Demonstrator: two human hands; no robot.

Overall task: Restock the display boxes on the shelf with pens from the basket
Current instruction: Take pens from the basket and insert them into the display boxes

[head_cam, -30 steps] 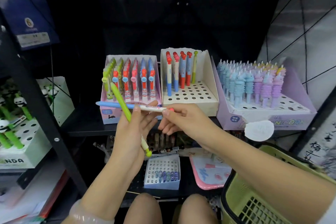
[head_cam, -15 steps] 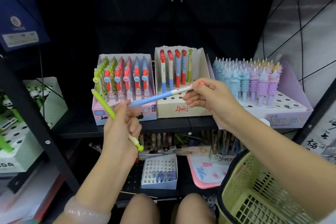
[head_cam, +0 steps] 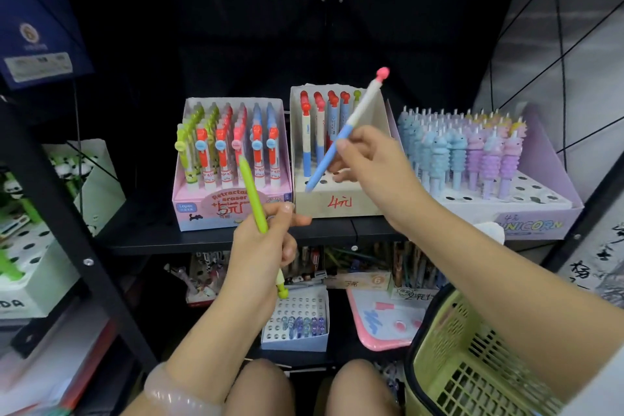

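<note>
Tilted upright now, blue pen [head_cam: 332,152] in right hand [head_cam: 371,162]

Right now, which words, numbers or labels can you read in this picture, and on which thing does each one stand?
"Retracta... eraser", partly hidden: pink display box.
"5元", red handwriting: same pink box.
"Lopez", uncertain, small blue tag: same box.
"4元", red handwriting: white display box.
"UNICORN": lilac display box.
"DA", end of a cut-off word: panda box.
"6": card on the lower shelf.
Too blurred: white label on the blue folder.
</note>
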